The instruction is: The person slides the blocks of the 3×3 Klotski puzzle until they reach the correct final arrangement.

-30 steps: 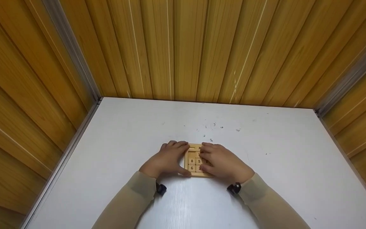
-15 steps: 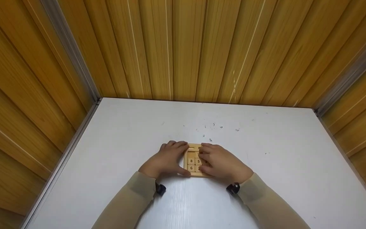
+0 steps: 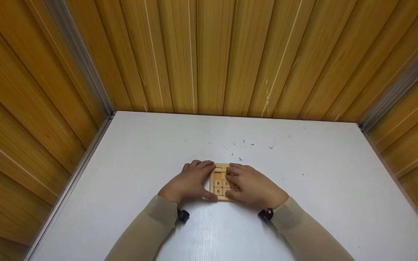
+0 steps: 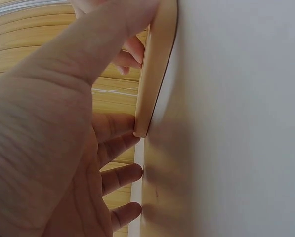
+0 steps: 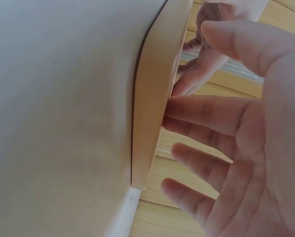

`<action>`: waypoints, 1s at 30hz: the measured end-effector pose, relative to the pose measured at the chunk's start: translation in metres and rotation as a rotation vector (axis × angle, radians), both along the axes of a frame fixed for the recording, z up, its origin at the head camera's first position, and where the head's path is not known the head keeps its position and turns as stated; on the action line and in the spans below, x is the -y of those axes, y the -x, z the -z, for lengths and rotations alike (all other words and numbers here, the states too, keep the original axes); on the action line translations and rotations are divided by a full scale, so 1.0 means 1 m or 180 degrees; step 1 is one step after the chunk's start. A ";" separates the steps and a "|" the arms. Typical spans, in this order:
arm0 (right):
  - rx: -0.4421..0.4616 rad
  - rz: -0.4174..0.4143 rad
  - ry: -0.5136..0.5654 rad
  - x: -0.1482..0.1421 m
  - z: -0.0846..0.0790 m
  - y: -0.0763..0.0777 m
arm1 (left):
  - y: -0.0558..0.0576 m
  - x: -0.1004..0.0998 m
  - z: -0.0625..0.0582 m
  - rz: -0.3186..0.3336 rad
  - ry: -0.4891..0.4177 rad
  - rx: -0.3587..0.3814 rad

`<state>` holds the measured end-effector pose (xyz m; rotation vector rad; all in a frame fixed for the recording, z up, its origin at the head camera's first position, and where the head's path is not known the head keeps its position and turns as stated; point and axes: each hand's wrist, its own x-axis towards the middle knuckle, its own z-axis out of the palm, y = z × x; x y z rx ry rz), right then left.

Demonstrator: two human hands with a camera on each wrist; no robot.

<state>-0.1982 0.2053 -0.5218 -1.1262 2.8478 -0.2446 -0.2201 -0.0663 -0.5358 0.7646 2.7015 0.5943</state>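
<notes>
A wooden sliding number puzzle (image 3: pixel 218 199) lies flat on the white table between the hands. Tiles 8 (image 3: pixel 218 183), 5 (image 3: pixel 226 183) and 6 (image 3: pixel 218 191) show beside the bare top-left slot. My left hand (image 3: pixel 191 183) holds the frame's left side, thumb at the near corner and forefinger at the far one; its other fingers are spread in the left wrist view. Over the right half of the board lies my right hand (image 3: pixel 254 185), hiding the tiles there. In the right wrist view its loosely bent forefinger (image 5: pixel 201 111) reaches the puzzle's top, while the thumb (image 5: pixel 231 42) hovers above.
Dark specks (image 3: pixel 243 143) mark the white table (image 3: pixel 151 145) beyond the puzzle. Wood-patterned panels (image 3: pixel 209 58) wall in the back and both sides, with grey metal posts (image 3: pixel 82 54) at the corners. Each wrist wears a black strap (image 3: pixel 266 214).
My right thumb has slid slightly left over the bottom row, covering more of the tile beside 6. My left hand and the frame stay in place.
</notes>
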 end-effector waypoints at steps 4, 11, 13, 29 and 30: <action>0.0085 0.0049 0.0005 0.000 -0.001 -0.001 | 0.001 0.000 0.001 0.0009 0.0005 -0.0025; 0.0184 0.0043 -0.0019 0.002 -0.003 -0.003 | 0.001 0.000 0.002 0.0030 0.0013 -0.0040; 0.0234 0.0056 -0.0006 0.003 -0.003 -0.003 | 0.002 0.001 0.002 0.0030 -0.0005 -0.0039; 0.0372 0.0120 -0.0082 0.005 0.000 -0.006 | 0.003 0.002 0.004 0.0026 0.0010 -0.0025; 0.0372 0.0118 -0.0088 0.005 0.000 -0.007 | 0.003 0.002 0.005 0.0023 0.0010 -0.0017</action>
